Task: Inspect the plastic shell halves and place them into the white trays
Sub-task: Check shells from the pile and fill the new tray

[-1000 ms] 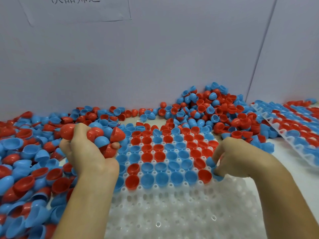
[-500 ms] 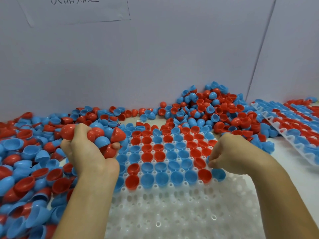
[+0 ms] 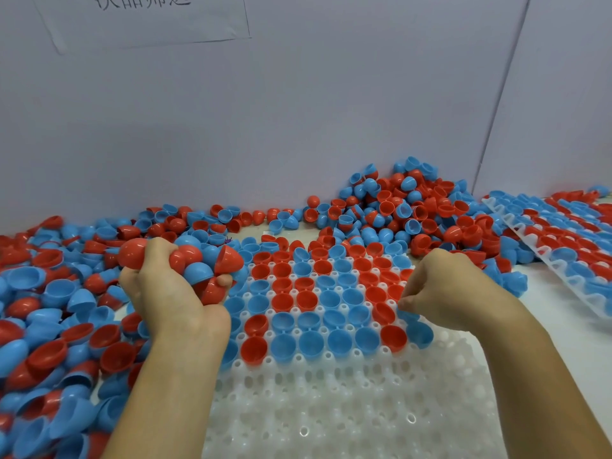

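Note:
The white tray (image 3: 331,409) lies in front of me. Its far rows hold red and blue shell halves (image 3: 318,299) set open side up, and its near rows are bare pockets. My left hand (image 3: 165,293) hovers over the tray's left edge and grips a handful of red and blue shells (image 3: 195,263). My right hand (image 3: 443,286) is at the tray's right edge with its fingers curled. Its fingertips pinch a blue shell half (image 3: 409,315) in a pocket of the second-nearest filled row.
A deep pile of loose shell halves (image 3: 49,326) covers the left side, and another heap (image 3: 414,210) rises against the pale wall at the back. A second tray (image 3: 530,241), filled with shells, lies at the far right.
My right hand left a blue shell at the right end of the nearest filled row, then moved up to the row behind it. My left hand has stayed put with its handful.

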